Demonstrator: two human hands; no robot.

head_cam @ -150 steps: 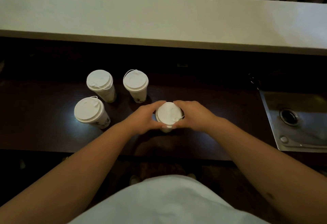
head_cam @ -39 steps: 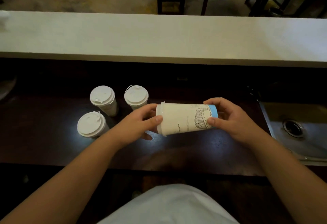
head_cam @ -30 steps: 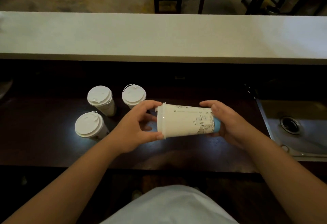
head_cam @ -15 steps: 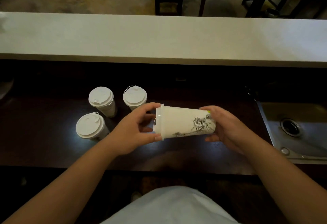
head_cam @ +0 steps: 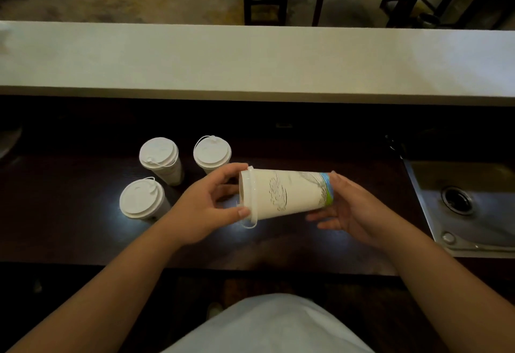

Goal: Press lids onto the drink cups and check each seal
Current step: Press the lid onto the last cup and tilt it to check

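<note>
White paper drink cup [head_cam: 287, 193] with a printed line drawing lies on its side in mid-air above the dark wooden work counter [head_cam: 69, 227], its long axis running left to right. Its white plastic lid [head_cam: 249, 196] faces the person's left, and its narrow base, ringed with a blue and green band, points right and tilts slightly away. A thin plastic tether loop hangs from the lid's lower edge.

Compared with half a second ago, the cup has turned about its axis: the sketch that sat near the base is now replaced by a swirl-like drawing nearer the lid, and the coloured band shows more plainly. The right fingers, then wrapped around the base, are now spread.

The left hand [head_cam: 206, 207] grips the lid end, thumb on the near rim and fingers curled over the far side. The right hand [head_cam: 354, 213] is palm-up and loosened, cradling the base end; whether its fingers actually press the cup is hard to judge from this angle. Both forearms reach in from the bottom corners.

Three more white lidded paper cups [head_cam: 158, 157] stand upright on the counter to the left, well clear of the held one. A stainless steel sink [head_cam: 473, 213] sits at right, and a pale stone bar top [head_cam: 250, 60] runs across behind.
</note>
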